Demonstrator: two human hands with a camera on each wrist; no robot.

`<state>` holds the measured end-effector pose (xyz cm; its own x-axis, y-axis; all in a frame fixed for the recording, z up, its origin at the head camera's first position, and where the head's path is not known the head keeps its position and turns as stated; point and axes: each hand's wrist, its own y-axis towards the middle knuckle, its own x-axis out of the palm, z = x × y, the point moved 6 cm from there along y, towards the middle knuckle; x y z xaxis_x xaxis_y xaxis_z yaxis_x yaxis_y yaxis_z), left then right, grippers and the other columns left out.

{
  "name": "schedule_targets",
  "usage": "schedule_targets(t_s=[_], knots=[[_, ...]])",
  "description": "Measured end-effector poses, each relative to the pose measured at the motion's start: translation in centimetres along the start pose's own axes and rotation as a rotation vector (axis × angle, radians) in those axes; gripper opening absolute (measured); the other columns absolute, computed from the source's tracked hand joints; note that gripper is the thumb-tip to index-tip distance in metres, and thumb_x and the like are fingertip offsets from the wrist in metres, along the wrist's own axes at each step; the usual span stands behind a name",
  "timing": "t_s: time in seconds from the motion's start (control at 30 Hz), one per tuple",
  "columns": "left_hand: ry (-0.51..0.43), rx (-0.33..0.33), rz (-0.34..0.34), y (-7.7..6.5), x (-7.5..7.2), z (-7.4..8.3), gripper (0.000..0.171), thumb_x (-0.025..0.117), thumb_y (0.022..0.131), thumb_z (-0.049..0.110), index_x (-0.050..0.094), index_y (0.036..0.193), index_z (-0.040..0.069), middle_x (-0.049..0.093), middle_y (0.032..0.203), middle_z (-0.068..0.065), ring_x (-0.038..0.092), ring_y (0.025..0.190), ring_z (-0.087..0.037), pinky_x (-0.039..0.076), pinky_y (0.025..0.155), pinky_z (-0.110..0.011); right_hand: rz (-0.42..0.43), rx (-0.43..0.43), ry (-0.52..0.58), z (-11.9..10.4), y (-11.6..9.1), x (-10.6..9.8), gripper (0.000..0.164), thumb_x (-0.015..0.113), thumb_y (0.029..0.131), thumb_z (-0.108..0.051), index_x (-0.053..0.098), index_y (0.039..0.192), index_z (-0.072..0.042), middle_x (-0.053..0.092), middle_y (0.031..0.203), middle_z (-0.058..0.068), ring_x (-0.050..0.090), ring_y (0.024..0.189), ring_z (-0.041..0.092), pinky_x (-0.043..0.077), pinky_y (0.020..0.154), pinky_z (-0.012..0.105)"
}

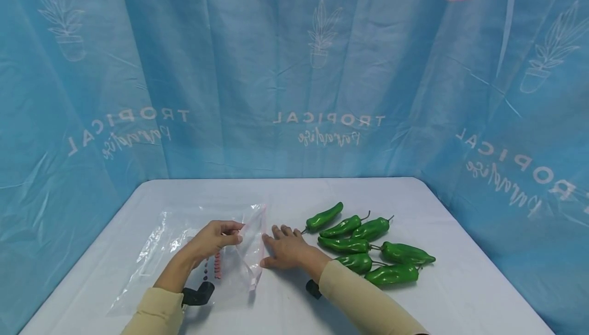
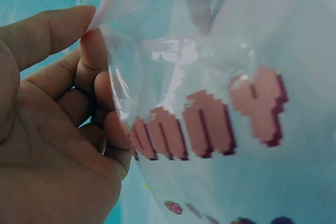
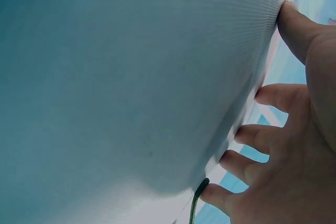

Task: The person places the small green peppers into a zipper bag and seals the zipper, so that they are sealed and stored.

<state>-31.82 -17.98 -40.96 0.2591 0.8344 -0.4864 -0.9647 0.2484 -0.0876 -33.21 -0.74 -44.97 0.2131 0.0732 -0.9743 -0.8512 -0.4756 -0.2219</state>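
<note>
A clear plastic zip bag [image 1: 156, 243] with pink lettering lies flat on the left of the table. My left hand [image 1: 211, 240] pinches its upper layer by the pink-edged opening between thumb and fingers, lifting that side. Up close in the left wrist view, the bag's printed film [image 2: 294, 177] hangs beside the curled fingers. Just right of the opening, my right hand [image 1: 289, 248] rests palm down with fingers spread, its fingertips at the table surface and holding nothing. Several green peppers [image 1: 342, 245] lie right of that hand; one pepper stem [image 3: 197, 198] reaches its little fingertip in the right wrist view.
The white table [image 1: 469, 299] is bordered at the back and sides by a blue printed curtain [image 1: 294, 69]. A dark wrist mount [image 1: 199, 294] sits at the left wrist, and the right forearm passes close to the nearest peppers.
</note>
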Motion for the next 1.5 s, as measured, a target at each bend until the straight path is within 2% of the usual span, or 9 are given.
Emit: schedule_targets(t_s=[0.27, 0.5, 0.73, 0.97, 1.2, 1.3, 1.5], knots=[[0.045, -0.021, 0.019, -0.1, -0.3, 0.4, 0.034, 0.063, 0.088, 0.016, 0.062, 0.120, 0.006, 0.062, 0.102, -0.006, 0.054, 0.091, -0.018, 0.047, 0.080, -0.031, 0.009, 0.000, -0.003, 0.1, 0.1, 0.2, 0.074, 0.048, 0.086, -0.065, 0.028, 0.148, -0.031, 0.023, 0.158, 0.004, 0.021, 0.146, 0.028, 0.024, 0.116, 0.047], [0.059, -0.014, 0.020, -0.2, -0.2, 0.6, 0.034, 0.063, 0.088, 0.015, 0.062, 0.120, 0.004, 0.062, 0.099, -0.005, 0.054, 0.089, -0.017, 0.047, 0.079, -0.030, 0.014, -0.013, -0.014, 0.1, 0.3, 0.3, 0.073, 0.049, 0.086, -0.063, 0.029, 0.148, -0.029, 0.024, 0.157, 0.005, 0.022, 0.146, 0.024, 0.024, 0.118, 0.040], [0.044, -0.010, 0.012, -0.5, -0.3, 0.9, 0.035, 0.062, 0.088, 0.015, 0.061, 0.121, 0.002, 0.063, 0.100, -0.006, 0.056, 0.089, -0.017, 0.050, 0.081, -0.033, 0.020, -0.032, -0.038, 0.1, 0.3, 0.3, 0.073, 0.049, 0.087, -0.062, 0.030, 0.148, -0.028, 0.026, 0.156, 0.006, 0.023, 0.145, 0.023, 0.026, 0.117, 0.038], [0.027, -0.002, 0.006, -0.6, -0.5, 1.0, 0.034, 0.063, 0.088, 0.017, 0.062, 0.120, 0.003, 0.063, 0.099, -0.005, 0.056, 0.089, -0.017, 0.048, 0.077, -0.030, 0.016, -0.037, -0.040, 0.1, 0.3, 0.3, 0.073, 0.049, 0.087, -0.063, 0.030, 0.148, -0.028, 0.026, 0.156, 0.006, 0.023, 0.145, 0.023, 0.026, 0.117, 0.039], [0.007, -0.029, 0.026, -1.1, -0.8, 1.1, 0.034, 0.063, 0.089, 0.021, 0.062, 0.119, 0.005, 0.065, 0.109, -0.012, 0.056, 0.094, -0.019, 0.049, 0.081, -0.036, 0.012, -0.042, -0.039, 0.1, 0.2, 0.2, 0.073, 0.048, 0.087, -0.064, 0.030, 0.148, -0.028, 0.025, 0.157, 0.006, 0.023, 0.146, 0.023, 0.026, 0.117, 0.039], [0.005, -0.033, 0.042, -1.3, -1.0, 1.1, 0.034, 0.061, 0.091, 0.023, 0.061, 0.119, 0.005, 0.064, 0.107, -0.012, 0.055, 0.093, -0.019, 0.047, 0.080, -0.035, 0.008, -0.041, -0.037, 0.1, 0.2, 0.2, 0.073, 0.047, 0.087, -0.064, 0.029, 0.148, -0.028, 0.024, 0.157, 0.006, 0.022, 0.146, 0.023, 0.026, 0.117, 0.039], [-0.026, -0.027, 0.081, -1.4, -1.7, 1.1, 0.035, 0.060, 0.091, 0.025, 0.061, 0.119, 0.003, 0.060, 0.095, -0.012, 0.050, 0.084, -0.020, 0.043, 0.068, -0.031, 0.003, -0.033, -0.025, 0.1, 0.2, 0.3, 0.072, 0.047, 0.087, -0.063, 0.029, 0.148, -0.029, 0.023, 0.157, 0.005, 0.021, 0.146, 0.023, 0.025, 0.117, 0.039]])
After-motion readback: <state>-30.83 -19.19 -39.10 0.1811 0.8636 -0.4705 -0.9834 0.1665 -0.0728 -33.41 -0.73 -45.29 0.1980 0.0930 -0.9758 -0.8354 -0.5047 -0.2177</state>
